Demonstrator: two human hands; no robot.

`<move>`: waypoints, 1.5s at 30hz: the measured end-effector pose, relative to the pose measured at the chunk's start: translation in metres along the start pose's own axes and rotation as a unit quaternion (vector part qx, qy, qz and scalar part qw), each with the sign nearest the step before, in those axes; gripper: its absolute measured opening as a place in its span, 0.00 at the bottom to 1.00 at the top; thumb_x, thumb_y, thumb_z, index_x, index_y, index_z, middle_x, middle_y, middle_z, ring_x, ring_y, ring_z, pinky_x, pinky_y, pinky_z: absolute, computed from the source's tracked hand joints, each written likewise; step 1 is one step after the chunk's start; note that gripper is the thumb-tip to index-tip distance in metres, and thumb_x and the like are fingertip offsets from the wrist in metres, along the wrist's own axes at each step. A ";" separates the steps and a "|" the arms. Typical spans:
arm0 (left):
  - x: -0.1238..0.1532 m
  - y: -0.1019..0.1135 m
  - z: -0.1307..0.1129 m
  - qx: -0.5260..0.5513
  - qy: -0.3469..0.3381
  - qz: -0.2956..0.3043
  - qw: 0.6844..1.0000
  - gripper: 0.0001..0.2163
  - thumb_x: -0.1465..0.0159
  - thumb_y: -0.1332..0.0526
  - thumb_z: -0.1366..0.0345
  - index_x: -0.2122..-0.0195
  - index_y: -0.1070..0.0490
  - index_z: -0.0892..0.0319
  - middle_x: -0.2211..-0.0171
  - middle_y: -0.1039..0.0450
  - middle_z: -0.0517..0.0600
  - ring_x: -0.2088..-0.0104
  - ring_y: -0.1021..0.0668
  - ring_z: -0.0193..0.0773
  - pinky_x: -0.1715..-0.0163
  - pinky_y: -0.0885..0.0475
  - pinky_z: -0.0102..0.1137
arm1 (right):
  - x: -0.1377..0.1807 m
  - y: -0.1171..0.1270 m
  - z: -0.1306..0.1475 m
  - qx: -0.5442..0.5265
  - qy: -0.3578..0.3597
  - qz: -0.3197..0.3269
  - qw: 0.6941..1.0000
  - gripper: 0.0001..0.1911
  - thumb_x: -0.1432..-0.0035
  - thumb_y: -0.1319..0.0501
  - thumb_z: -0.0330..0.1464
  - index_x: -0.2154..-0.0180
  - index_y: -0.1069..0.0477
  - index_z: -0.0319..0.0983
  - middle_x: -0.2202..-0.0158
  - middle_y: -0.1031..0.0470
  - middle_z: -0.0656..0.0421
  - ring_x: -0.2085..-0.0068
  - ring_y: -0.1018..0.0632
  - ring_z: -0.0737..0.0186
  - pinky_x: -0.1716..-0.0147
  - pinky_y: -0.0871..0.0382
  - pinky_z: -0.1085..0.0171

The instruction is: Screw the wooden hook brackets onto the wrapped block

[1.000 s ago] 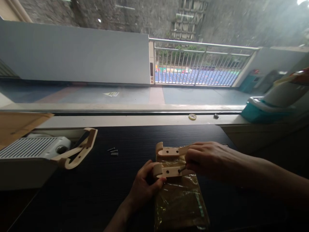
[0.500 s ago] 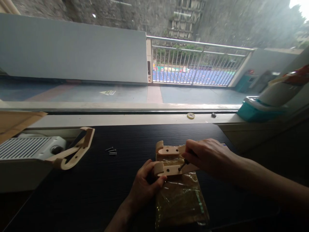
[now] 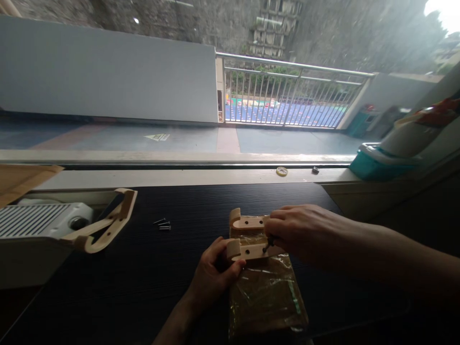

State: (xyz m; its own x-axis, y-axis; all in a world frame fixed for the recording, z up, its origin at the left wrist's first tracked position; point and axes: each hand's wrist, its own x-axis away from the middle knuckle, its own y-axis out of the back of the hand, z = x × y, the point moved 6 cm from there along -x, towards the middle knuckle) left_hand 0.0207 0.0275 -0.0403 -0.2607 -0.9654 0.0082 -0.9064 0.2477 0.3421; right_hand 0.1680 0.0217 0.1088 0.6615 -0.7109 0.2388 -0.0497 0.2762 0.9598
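Observation:
My left hand [image 3: 212,275] grips the curved left end of the near wooden hook bar [image 3: 254,251], thumb in front and fingers behind. The bar lies across a brown package wrapped in clear tape [image 3: 268,299]. My right hand [image 3: 300,230] is closed around a small dark screwdriver [image 3: 268,245], its handle mostly hidden. The tip points down at an angle into the bar's right hole. Just behind lies a second wooden hook bar [image 3: 254,223], parallel to the first, its right end covered by my right hand.
Several loose screws [image 3: 164,225] lie on the black table [image 3: 143,297]. At left, a wooden bracket [image 3: 111,225] lies near a white slatted unit [image 3: 43,223]. A tape roll [image 3: 282,171] and a teal box [image 3: 377,163] sit on the windowsill.
The view has shifted slightly, moving everything a little to the left. My right hand has rolled over around the screwdriver, whose tip stays at the hole. My left hand keeps its grip.

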 end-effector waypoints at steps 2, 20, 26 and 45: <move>0.000 -0.001 -0.001 0.001 -0.004 0.004 1.000 0.13 0.46 0.39 0.60 0.62 0.30 0.61 0.62 0.31 0.51 0.59 0.27 0.41 0.61 0.31 0.30 | 0.001 -0.004 -0.004 -0.008 -0.022 -0.014 1.000 0.05 0.41 0.46 0.27 0.64 0.32 0.37 0.69 0.27 0.57 0.69 0.27 0.66 0.70 0.39 0.68; 0.001 0.000 -0.003 0.019 -0.036 0.015 0.999 0.10 0.43 0.40 0.62 0.62 0.30 0.60 0.65 0.32 0.48 0.64 0.28 0.37 0.64 0.31 0.28 | -0.005 0.000 0.013 -0.003 -0.046 -0.137 0.989 0.05 0.41 0.47 0.31 0.68 0.35 0.42 0.72 0.27 0.63 0.75 0.29 0.69 0.81 0.54 0.69; 0.000 -0.002 0.000 0.027 -0.056 0.020 0.998 0.09 0.44 0.39 0.62 0.62 0.30 0.59 0.67 0.33 0.48 0.66 0.28 0.36 0.65 0.32 0.28 | -0.001 0.001 0.015 -0.033 -0.014 -0.179 0.983 0.02 0.42 0.46 0.30 0.67 0.36 0.43 0.74 0.30 0.66 0.75 0.30 0.71 0.80 0.53 0.70; 0.000 -0.002 0.000 0.025 -0.070 0.011 0.997 0.09 0.44 0.38 0.63 0.63 0.30 0.60 0.68 0.34 0.47 0.68 0.30 0.35 0.67 0.33 0.27 | -0.007 0.003 0.014 -0.020 0.016 -0.107 0.994 0.04 0.41 0.48 0.31 0.66 0.35 0.41 0.73 0.29 0.63 0.75 0.31 0.69 0.78 0.50 0.68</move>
State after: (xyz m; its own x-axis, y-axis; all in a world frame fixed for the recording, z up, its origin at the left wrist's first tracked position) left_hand 0.0221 0.0274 -0.0411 -0.3211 -0.9397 -0.1182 -0.9148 0.2754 0.2953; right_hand 0.1523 0.0185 0.1125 0.6776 -0.7350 0.0241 0.1245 0.1470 0.9813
